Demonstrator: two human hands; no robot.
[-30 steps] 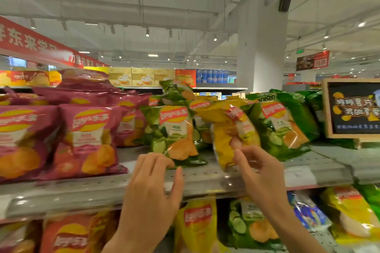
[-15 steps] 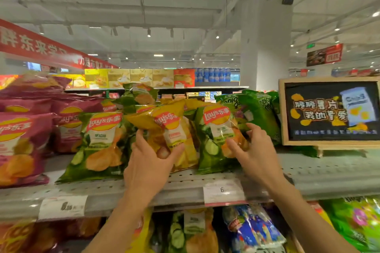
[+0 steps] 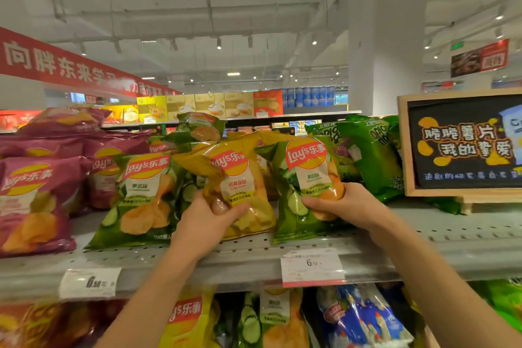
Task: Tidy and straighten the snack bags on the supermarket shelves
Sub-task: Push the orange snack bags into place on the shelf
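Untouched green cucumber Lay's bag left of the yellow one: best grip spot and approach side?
Judging by pose: the green cucumber bag leans back, face out, bottom edge at the shelf front. Come from the front and grip its lower half, thumb on the face, fingers behind; its right edge sits crowded by the yellow bag.

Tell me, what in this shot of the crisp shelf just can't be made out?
- Head view: small print on the price tag under the green bag; too small.
- Left price tag: blurred.
- Chalkboard sign: right side cut off by the frame edge.
- Yellow bag: lower left corner hidden by the left hand.
- Red banner: middle characters smeared.
- Right hand: fingers mostly hidden behind the green bag.
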